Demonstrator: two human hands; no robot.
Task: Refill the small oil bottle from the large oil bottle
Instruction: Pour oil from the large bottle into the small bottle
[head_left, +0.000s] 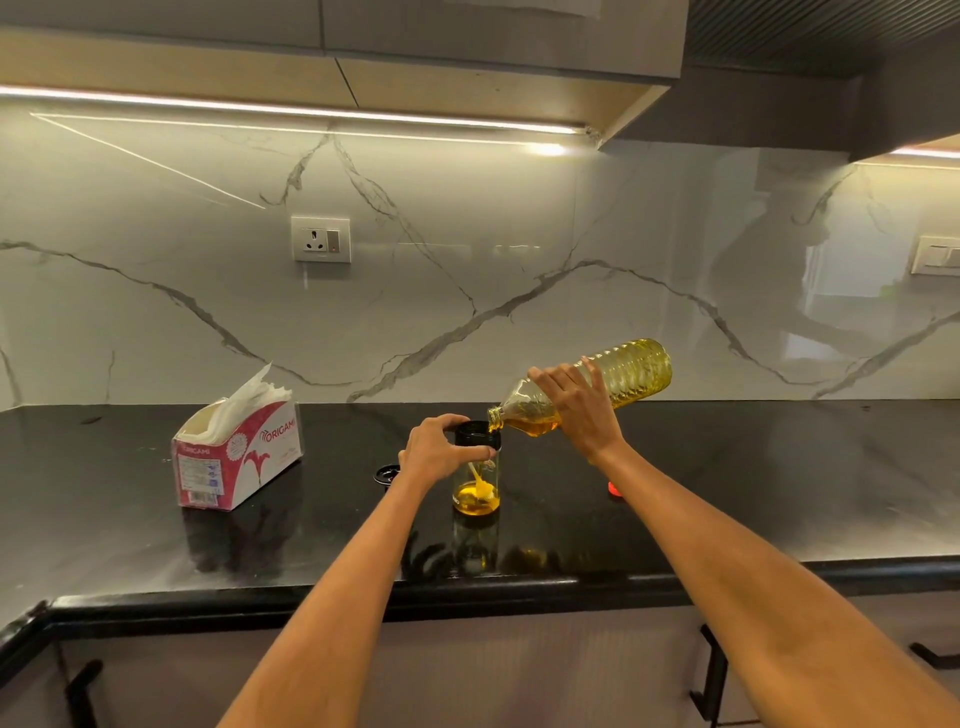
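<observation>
Small oil bottle (477, 480): upright on the countertop, near the front edge, roughly mid-length; clear body, black collar at its open mouth.
Countertop (727, 493): black, polished stone, reflecting the bottles and arms; front edge runs across the lower part of the view and turns a corner at the left.
Room: kitchen; white marble-patterned backsplash (467, 234) with grey veining, lit by a strip light under the wall cabinets; wall socket (320, 239) set into the backsplash, a switch plate (935, 256) at the far right.
Small bottle contents: shallow layer of yellow oil at the bottom; a pale yellow stick-like part stands inside, its nature unclear.
Large oil bottle (597, 387): clear ribbed plastic, tilted nearly level, mouth down-left just over the small bottle's rim; amber oil pooled in the neck and shoulder. A stream between the mouths cannot be made out.
Tissue box (236, 457): red and white, top torn open, white tissues sticking up; on the countertop toward its left end, well apart from the bottles.
Black lid (387, 474): on the countertop just left of the small bottle, partly behind the left wrist.
Red cap (614, 488): on the countertop right of the small bottle, partly hidden by the right forearm.
Left hand (441, 449): fingers and thumb curled round the small bottle's black collar.
Right hand (576, 402): wrapped over the large bottle's upper body, fingers curled round it, carrying it clear of the countertop.
</observation>
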